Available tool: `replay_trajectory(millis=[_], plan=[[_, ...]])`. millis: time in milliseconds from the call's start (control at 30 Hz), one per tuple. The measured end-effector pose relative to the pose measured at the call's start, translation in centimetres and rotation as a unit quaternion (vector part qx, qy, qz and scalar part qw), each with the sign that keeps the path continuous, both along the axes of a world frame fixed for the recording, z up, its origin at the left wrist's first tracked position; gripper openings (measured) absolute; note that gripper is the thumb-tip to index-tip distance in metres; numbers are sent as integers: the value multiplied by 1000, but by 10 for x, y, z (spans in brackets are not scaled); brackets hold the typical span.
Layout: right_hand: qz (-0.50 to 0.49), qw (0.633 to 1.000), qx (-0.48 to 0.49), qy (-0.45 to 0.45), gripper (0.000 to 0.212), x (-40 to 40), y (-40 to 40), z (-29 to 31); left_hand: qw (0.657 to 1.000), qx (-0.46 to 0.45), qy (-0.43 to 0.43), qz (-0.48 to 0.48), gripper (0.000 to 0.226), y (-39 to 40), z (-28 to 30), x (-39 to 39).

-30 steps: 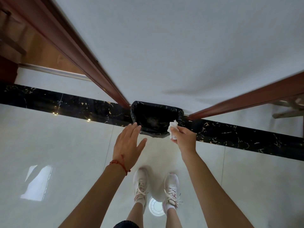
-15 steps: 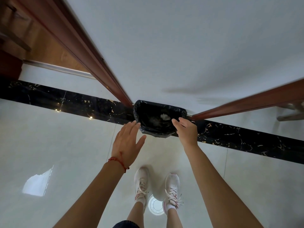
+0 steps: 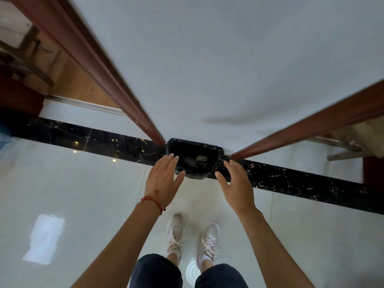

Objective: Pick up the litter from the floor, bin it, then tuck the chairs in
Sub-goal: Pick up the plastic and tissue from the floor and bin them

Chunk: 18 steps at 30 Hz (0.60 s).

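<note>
- Two bare hands hover over the bin (image 3: pixel 172 146), which stands at 12 o'clock from the person's feet, against the foot of a white wall (image 3: pixel 218 59).
- Left hand (image 3: pixel 163 181) sits at the bin's 8 o'clock edge; its fingers (image 3: pixel 168 163) are straight and spread, released, grasping nothing, their tips overlapping the rim in this view. Whether they touch the rim cannot be told.
- Right hand (image 3: pixel 236 187) sits at the bin's 4 o'clock edge; its fingers (image 3: pixel 232 166) are loosely extended, released, holding nothing.
- Crumpled white litter (image 3: pixel 201 157) lies inside the bin on the black liner, toward its 3 o'clock side, apart from both hands.
- A red bead bracelet (image 3: pixel 152 201) circles the left wrist.
- Two white sneakers (image 3: pixel 175 233) stand on the glossy pale floor (image 3: pixel 83 194) at 6 o'clock from the bin.
- A black marble strip (image 3: pixel 301 179) with gold veins crosses the floor from 9 to 3 o'clock, running under the bin.
- Reddish wooden door frames (image 3: pixel 99 65) rise at 11 and 2 o'clock, either side of the wall.
- Pale furniture legs (image 3: pixel 351 148) show at 3 o'clock, past the right frame; what piece they belong to cannot be told.
</note>
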State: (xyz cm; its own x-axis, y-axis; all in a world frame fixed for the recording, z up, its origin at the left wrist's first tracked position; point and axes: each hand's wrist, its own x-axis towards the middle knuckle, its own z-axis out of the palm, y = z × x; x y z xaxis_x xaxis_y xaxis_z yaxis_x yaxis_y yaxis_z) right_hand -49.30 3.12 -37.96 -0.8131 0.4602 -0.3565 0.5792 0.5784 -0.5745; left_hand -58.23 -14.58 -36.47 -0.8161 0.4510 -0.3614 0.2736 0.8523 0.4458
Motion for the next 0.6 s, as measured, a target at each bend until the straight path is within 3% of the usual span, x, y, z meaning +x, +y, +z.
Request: replay_trajectory(millis=[200, 600], plan=[[43, 998, 44, 16, 50, 9, 8, 71, 1000, 10, 9, 6, 51, 11, 60, 17], [39, 992, 100, 59, 48, 50, 21, 180, 996, 44, 75, -22, 49, 30, 167, 43]])
